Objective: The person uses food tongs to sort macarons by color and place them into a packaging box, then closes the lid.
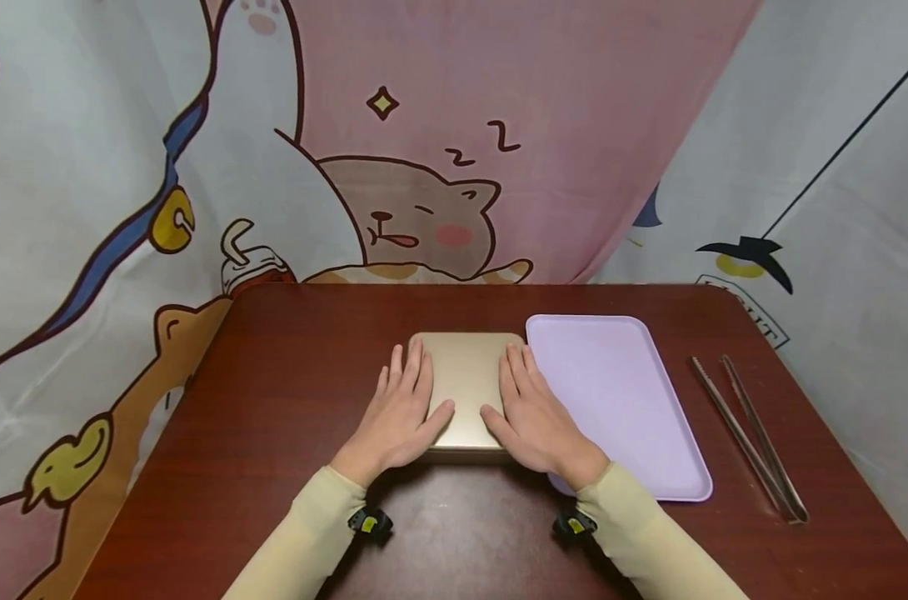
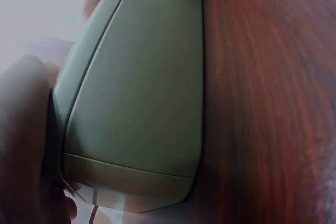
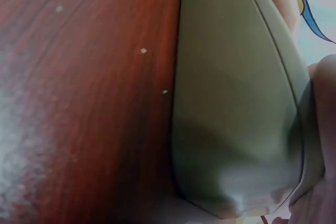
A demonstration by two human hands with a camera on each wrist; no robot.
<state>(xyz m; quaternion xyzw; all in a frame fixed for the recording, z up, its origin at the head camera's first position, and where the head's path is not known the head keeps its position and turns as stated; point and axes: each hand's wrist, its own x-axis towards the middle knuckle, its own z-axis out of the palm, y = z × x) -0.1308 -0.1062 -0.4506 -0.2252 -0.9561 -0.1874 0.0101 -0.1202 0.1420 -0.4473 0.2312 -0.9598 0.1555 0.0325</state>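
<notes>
A gold-coloured rectangular box with rounded corners lies at the middle of the table. My left hand rests on the left part of its top, fingers straight and pointing away from me, thumb toward the middle. On the right part of the top lies my right hand, its fingers straight as well and its thumb pointing inward. Both wrist views show the front side of the box, with a thin seam running below its top edge. In the right wrist view that box side stands on the wood. What the box holds is hidden.
A pale purple tray lies right beside the box, partly covered by my right hand and wrist. Farther right, metal tongs lie with their arms spread. The dark red-brown table ends at a cartoon-printed curtain behind it.
</notes>
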